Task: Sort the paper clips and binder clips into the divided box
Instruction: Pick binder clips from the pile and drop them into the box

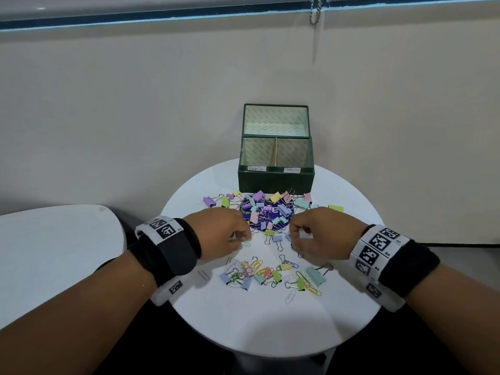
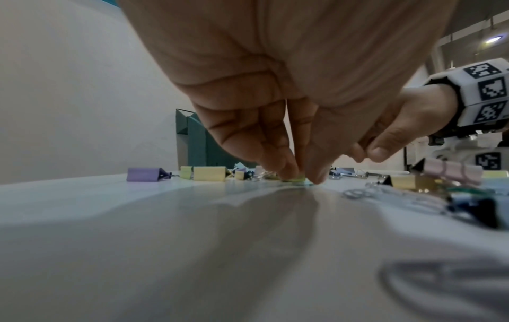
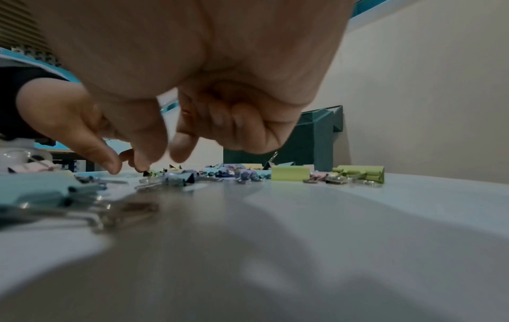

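Two handwritten labels on the green box's front rim and wristband marker codes stay illegible.

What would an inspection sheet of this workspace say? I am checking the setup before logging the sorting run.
Surface: round white table, a second white tabletop beside it on the left.
Job's things: green divided box at the table's far edge, lid up, two labelled compartments, nothing visible in either; mixed binder clips and paper clips loose in front of it.
Clutter: a dark blue printed sheet under the far pile.
Grippers: left hand, fingertips pinching at a small light-coloured clip on the table; right hand curled above the clips, whether it holds anything cannot be told.
Cables: nothing seen; a bead chain hangs by the wall.
Surroundings: plain cream wall.
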